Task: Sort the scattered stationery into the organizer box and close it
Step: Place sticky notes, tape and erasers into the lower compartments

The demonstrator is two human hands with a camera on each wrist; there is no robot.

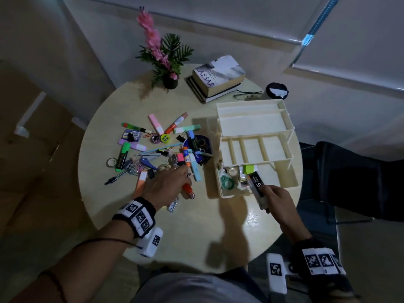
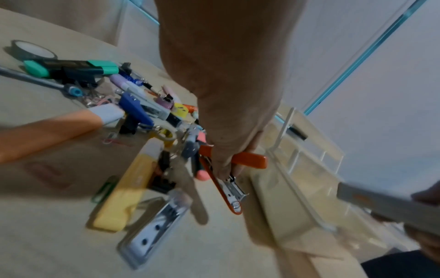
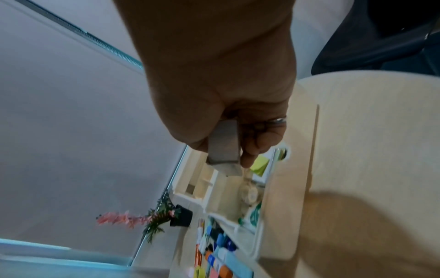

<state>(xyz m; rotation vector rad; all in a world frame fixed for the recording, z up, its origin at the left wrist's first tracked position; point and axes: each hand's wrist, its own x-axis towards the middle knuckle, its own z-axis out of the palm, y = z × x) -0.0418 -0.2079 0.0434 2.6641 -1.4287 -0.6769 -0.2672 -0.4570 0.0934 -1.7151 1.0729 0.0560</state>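
A cream organizer box (image 1: 282, 184) stands open on the round table's right side, its tiered trays (image 1: 251, 125) raised. Tape rolls and green notes lie in its bottom. My right hand (image 1: 276, 197) grips a long black-and-grey box (image 1: 258, 184) over the organizer's front edge; the right wrist view shows its grey end (image 3: 223, 150) between thumb and fingers. My left hand (image 1: 168, 182) grips an orange stapler (image 1: 188, 190) at the near edge of the stationery pile (image 1: 157, 147). In the left wrist view the stapler (image 2: 228, 180) is open, its metal magazine showing.
Markers, highlighters, clips, tape and a glue stick lie scattered left of the organizer. A staple box (image 1: 172, 206) lies near my left wrist. Stacked books (image 1: 215, 78), glasses (image 1: 247, 95), a potted pink flower (image 1: 162, 62) and a black round object (image 1: 277, 90) stand at the back.
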